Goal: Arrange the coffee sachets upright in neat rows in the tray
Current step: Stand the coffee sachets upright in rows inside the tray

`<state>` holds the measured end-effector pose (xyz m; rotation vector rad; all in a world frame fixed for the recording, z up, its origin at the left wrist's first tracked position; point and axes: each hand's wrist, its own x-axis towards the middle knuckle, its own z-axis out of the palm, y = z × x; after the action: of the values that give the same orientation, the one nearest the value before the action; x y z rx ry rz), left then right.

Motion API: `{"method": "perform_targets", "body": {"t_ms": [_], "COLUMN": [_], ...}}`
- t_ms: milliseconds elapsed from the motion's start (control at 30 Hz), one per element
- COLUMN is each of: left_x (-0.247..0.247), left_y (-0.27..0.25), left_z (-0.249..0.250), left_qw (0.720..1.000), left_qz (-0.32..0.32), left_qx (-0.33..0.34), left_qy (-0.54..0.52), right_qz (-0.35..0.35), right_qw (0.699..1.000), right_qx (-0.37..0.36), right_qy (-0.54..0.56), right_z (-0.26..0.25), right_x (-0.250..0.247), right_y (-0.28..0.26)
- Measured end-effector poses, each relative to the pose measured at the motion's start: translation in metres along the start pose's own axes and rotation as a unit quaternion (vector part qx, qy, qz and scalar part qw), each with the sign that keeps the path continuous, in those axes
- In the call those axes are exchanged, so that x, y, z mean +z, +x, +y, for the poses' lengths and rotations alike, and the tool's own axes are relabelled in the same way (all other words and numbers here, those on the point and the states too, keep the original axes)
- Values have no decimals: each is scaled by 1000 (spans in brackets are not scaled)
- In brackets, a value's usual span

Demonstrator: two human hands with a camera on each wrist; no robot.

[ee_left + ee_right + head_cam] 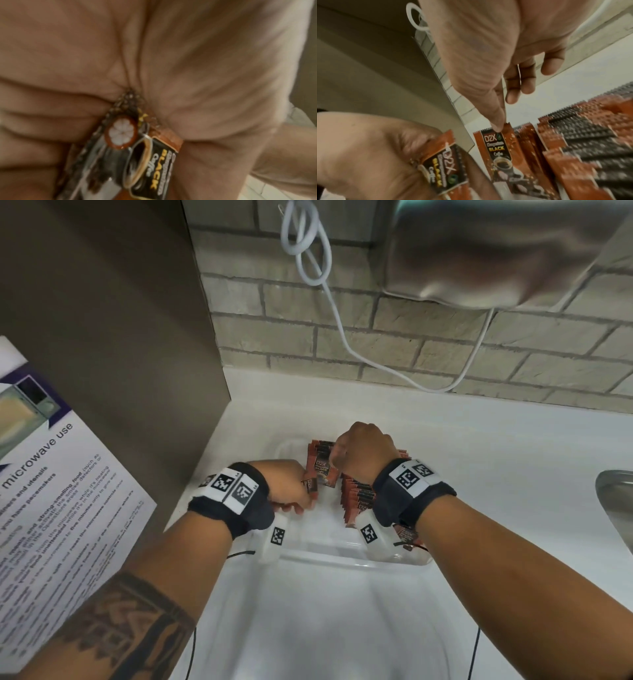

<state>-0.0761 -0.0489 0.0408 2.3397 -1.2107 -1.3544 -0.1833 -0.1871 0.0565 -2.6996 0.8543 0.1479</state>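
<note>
While left hand grips sachets, tray holds upright rows

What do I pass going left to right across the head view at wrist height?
Microwave-use notice → left hand gripping coffee sachets → right hand over the upright sachet rows → bare white counter → metal sink rim.

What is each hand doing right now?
Left hand: grips loose coffee sachets.
Right hand: pinches the top of an upright sachet.
</note>
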Motion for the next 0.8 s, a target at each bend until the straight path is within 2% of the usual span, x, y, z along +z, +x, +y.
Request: {"method": "perform_targets", "body": {"t_ms": [200,800], "left_x": [14,17], "left_y": [28,46], "left_z": [0,5], "left_qw": [999,999], "left_qz": [-3,-4], "left_qx": [-2,-24], "left_qy": [-35,-43], "right_qz": [-17,-8], "right_qw": [997,997], "right_qx": [13,-2], "right_qy": [-70,-70], "right_z": [1,5], "right_x": [16,21], "right_y": [10,14]}}
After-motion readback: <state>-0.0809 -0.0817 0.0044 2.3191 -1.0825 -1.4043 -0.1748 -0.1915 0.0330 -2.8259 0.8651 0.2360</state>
